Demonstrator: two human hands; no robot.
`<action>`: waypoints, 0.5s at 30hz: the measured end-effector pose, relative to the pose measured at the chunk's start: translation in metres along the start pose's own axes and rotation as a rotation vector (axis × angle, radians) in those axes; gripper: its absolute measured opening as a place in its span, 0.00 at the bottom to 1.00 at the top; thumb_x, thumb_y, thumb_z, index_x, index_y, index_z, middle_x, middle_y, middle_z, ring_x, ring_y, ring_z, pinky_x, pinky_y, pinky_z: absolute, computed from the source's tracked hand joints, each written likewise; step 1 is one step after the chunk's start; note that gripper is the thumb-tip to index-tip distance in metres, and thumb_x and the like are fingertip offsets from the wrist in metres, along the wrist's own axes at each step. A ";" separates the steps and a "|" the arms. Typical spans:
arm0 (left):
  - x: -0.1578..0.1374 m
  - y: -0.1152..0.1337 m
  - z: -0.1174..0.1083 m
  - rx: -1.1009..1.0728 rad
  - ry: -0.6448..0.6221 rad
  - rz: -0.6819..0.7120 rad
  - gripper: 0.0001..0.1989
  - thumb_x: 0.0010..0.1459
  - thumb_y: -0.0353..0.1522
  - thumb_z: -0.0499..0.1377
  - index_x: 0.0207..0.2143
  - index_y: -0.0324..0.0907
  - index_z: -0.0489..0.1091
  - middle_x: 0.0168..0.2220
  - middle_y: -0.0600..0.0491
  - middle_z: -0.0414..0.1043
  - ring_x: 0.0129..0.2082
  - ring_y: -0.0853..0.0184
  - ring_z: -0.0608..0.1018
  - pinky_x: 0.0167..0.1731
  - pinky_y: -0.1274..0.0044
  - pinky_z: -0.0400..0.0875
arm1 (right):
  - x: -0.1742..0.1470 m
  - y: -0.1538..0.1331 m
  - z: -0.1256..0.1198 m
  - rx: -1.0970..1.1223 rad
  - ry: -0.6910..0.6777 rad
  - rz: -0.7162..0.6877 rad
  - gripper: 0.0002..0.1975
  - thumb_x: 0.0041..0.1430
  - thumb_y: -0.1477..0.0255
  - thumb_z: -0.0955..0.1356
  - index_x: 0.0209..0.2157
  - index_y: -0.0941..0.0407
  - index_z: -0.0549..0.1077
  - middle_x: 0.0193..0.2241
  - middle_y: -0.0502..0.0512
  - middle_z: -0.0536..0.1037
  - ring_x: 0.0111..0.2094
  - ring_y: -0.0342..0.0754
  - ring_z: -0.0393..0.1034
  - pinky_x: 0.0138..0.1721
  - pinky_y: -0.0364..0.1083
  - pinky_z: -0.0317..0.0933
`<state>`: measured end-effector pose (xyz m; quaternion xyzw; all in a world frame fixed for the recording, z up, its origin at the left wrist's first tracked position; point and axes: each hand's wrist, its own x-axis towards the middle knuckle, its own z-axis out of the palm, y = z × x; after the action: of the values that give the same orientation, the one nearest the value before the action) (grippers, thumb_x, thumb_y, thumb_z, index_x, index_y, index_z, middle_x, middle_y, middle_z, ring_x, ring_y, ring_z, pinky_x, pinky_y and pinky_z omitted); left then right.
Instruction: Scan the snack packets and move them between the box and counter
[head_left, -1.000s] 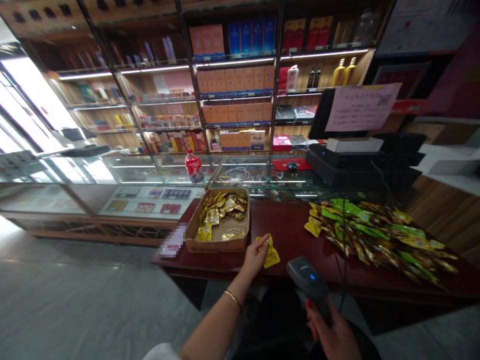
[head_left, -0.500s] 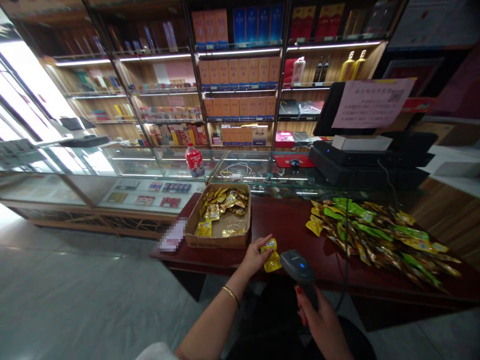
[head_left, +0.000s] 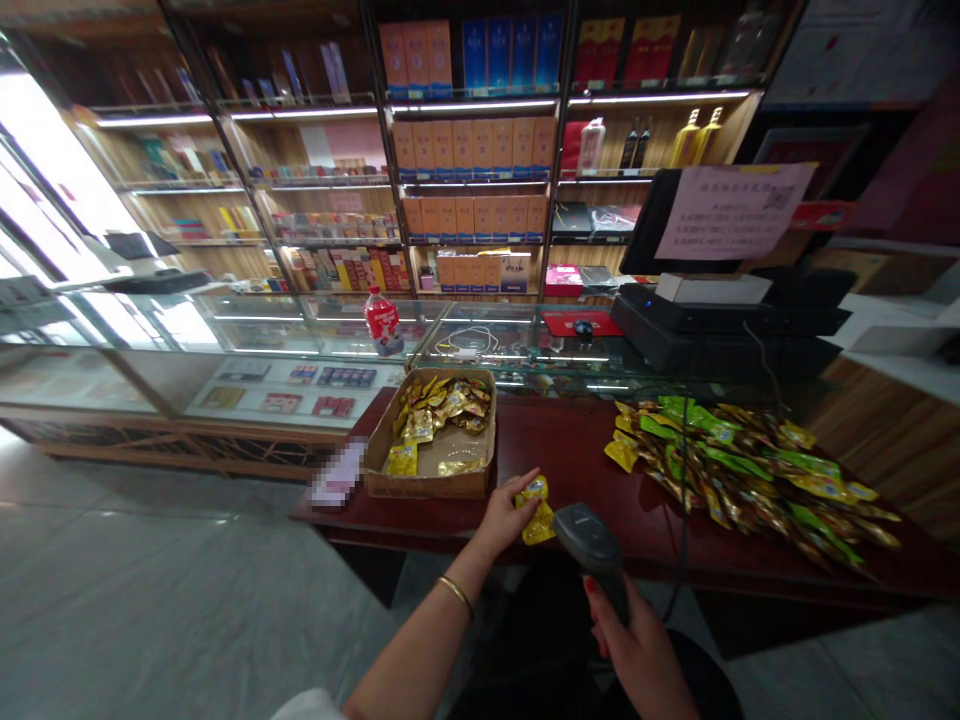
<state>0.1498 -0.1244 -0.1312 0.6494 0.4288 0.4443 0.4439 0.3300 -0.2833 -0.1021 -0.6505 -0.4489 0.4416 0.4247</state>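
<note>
My left hand [head_left: 505, 517] is closed on a yellow snack packet [head_left: 538, 524] at the front edge of the dark red table. In my right hand [head_left: 630, 628] is a black barcode scanner [head_left: 589, 537], its fingers wrapped round the handle and its head close to the packet's right side. A cardboard box [head_left: 427, 484] stands on the table left of my hands, with gold and yellow packets inside. To the right lies a large heap of packets [head_left: 720, 460] in yellow, gold and green.
Behind the table runs a glass display counter [head_left: 465, 350] carrying a red bottle [head_left: 383, 322], a white cable and a mouse [head_left: 583, 328] on a red mat. A cash register [head_left: 720, 310] stands at the right. The scanner's cord [head_left: 684, 500] hangs past the heap.
The blue light on the scanner has gone out. Both hands keep nearly the same pose on the packet and scanner; the whole view has shifted slightly.
</note>
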 end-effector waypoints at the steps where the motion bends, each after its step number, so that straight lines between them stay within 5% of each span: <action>1: 0.001 0.001 0.002 0.011 -0.008 0.004 0.28 0.55 0.28 0.61 0.60 0.44 0.70 0.50 0.49 0.75 0.50 0.60 0.75 0.56 0.66 0.67 | -0.001 0.001 -0.002 0.000 0.003 0.004 0.34 0.55 0.42 0.65 0.48 0.57 0.72 0.16 0.44 0.69 0.19 0.48 0.66 0.23 0.44 0.62; 6: 0.026 0.003 0.036 -0.059 -0.076 -0.005 0.39 0.47 0.20 0.62 0.63 0.43 0.66 0.55 0.47 0.73 0.55 0.60 0.74 0.60 0.66 0.65 | -0.011 0.011 -0.016 0.004 0.077 0.040 0.34 0.54 0.41 0.65 0.47 0.56 0.72 0.15 0.43 0.68 0.19 0.48 0.66 0.24 0.44 0.61; 11: 0.067 0.008 0.107 -0.063 -0.153 -0.128 0.40 0.42 0.18 0.64 0.61 0.40 0.66 0.54 0.45 0.73 0.50 0.60 0.77 0.55 0.68 0.70 | -0.019 0.018 -0.027 0.015 0.213 0.029 0.31 0.51 0.39 0.65 0.35 0.54 0.74 0.12 0.43 0.66 0.16 0.47 0.63 0.22 0.44 0.57; 15: 0.086 0.017 0.165 0.044 -0.127 -0.191 0.40 0.37 0.20 0.69 0.57 0.37 0.69 0.56 0.42 0.69 0.51 0.56 0.76 0.56 0.67 0.70 | -0.021 0.016 -0.036 0.002 0.271 0.012 0.32 0.50 0.38 0.65 0.36 0.54 0.76 0.14 0.45 0.69 0.18 0.48 0.66 0.24 0.45 0.61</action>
<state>0.3313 -0.0787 -0.1331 0.6420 0.4696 0.3482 0.4960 0.3638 -0.3130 -0.1046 -0.7064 -0.3833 0.3527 0.4793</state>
